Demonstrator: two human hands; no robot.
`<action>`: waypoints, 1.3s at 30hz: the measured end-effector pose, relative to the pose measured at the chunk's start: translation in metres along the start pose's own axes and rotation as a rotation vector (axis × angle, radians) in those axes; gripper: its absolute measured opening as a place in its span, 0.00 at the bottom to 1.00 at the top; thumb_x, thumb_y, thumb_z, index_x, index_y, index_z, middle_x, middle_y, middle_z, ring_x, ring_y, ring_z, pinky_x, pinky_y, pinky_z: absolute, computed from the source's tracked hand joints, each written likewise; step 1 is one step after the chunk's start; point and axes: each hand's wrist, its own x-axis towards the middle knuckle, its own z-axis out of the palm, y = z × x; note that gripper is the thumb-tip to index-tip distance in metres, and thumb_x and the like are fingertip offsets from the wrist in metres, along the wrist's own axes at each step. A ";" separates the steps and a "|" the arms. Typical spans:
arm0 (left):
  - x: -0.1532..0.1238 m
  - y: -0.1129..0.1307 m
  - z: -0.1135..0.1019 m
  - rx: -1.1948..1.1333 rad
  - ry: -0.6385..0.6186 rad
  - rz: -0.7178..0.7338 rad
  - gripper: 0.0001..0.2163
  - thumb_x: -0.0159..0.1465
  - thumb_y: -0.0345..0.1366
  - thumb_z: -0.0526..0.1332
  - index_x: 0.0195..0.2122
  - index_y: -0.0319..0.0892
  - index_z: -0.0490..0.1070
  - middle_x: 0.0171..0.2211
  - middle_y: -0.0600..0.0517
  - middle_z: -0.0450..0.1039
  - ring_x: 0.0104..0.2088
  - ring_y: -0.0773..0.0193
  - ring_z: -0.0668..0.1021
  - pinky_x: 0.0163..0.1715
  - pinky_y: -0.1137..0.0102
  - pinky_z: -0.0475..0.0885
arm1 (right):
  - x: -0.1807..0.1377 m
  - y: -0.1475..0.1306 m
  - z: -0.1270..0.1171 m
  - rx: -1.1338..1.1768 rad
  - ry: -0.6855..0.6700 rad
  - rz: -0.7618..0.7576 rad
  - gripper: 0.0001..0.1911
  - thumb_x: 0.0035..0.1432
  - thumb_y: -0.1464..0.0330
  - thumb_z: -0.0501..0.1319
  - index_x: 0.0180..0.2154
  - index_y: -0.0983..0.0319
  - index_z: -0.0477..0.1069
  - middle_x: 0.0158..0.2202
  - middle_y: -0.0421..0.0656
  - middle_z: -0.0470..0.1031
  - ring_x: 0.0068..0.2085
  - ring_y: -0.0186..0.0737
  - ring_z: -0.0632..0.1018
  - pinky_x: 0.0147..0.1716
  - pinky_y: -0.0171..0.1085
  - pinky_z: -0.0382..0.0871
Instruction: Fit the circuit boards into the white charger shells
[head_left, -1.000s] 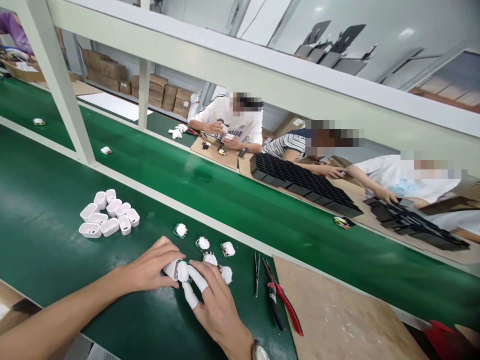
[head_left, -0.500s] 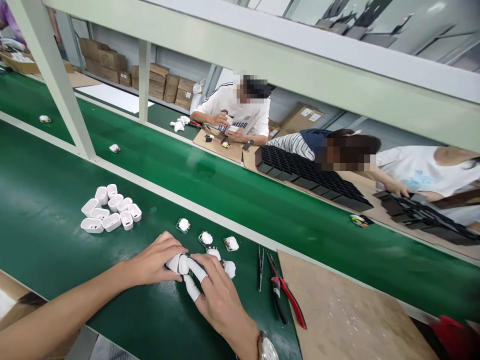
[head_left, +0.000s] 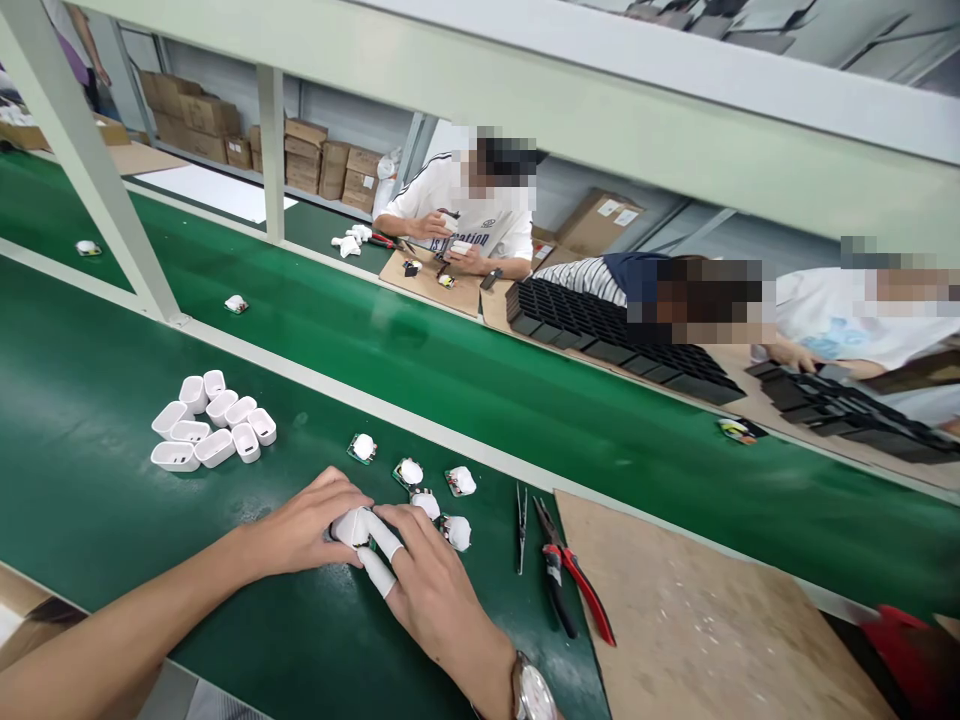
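Around casing (head_left: 349, 527), left hand (head_left: 319, 525) seemingly curled

Brown cartons (head_left: 259, 145): stacked at ten o'clock, beyond the green belt (head_left: 420, 350).
Black tray (head_left: 570, 315): set at three o'clock, across the belt.
Co-worker in white (head_left: 487, 205): seen at twelve o'clock.
Brown sheet (head_left: 690, 590): laid at four o'clock, strewn with pale flecks.

Open desk (head_left: 292, 442) lies between the white cases (head_left: 216, 450) and the left hand (head_left: 319, 522), and more to the left of the cases; beyond the right hand (head_left: 439, 585) the circuit boards (head_left: 425, 503) crowd the way, and to its right the tweezers (head_left: 520, 555) and pliers (head_left: 556, 562) lie between it and the cardboard sheet (head_left: 697, 600); a post (head_left: 96, 172) stands beyond the cases
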 end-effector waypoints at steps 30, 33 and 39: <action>-0.009 0.003 -0.003 -0.079 -0.171 -0.330 0.45 0.61 0.31 0.62 0.77 0.55 0.41 0.67 0.54 0.70 0.69 0.50 0.69 0.65 0.58 0.69 | 0.007 0.019 0.023 0.185 -0.061 -0.001 0.12 0.72 0.66 0.59 0.55 0.59 0.69 0.50 0.50 0.75 0.48 0.48 0.78 0.45 0.48 0.79; -0.010 0.001 -0.002 -0.065 -0.143 -0.305 0.44 0.63 0.31 0.62 0.77 0.55 0.41 0.65 0.53 0.72 0.68 0.50 0.69 0.64 0.58 0.70 | 0.005 0.019 0.025 0.189 -0.048 0.031 0.15 0.72 0.66 0.59 0.58 0.60 0.67 0.49 0.50 0.74 0.46 0.47 0.78 0.43 0.46 0.79; -0.013 0.001 -0.002 -0.032 -0.068 -0.180 0.39 0.67 0.33 0.63 0.75 0.54 0.42 0.64 0.49 0.72 0.63 0.53 0.75 0.60 0.58 0.74 | 0.001 0.022 0.018 0.172 -0.042 0.027 0.17 0.73 0.65 0.59 0.61 0.57 0.66 0.50 0.50 0.75 0.48 0.48 0.79 0.47 0.48 0.78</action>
